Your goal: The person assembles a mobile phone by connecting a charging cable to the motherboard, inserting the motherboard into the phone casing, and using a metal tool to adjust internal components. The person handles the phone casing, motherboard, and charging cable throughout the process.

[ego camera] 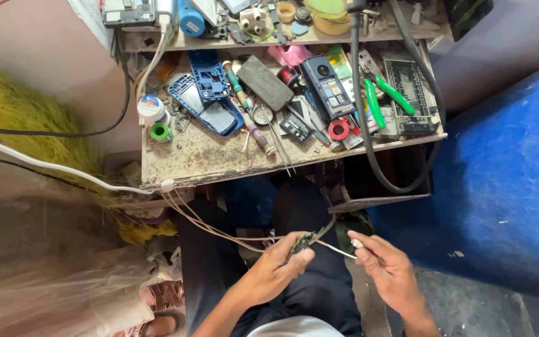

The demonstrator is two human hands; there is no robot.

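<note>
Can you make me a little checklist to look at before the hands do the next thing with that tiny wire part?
1. Left hand grips the small circuit part: ok.
2. Right hand pinches the thin wire: ok.
3. Wire joined firmly to the part: cannot tell, too small.
4. Long cables clear of the hands: not ok, they trail across the lap.
5. Green pliers within reach on the cluttered workbench: ok.

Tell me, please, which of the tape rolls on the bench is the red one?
The red roll lies right of centre near the front edge, beside the green-handled pliers. The other roll, at the left end, is green.
</note>
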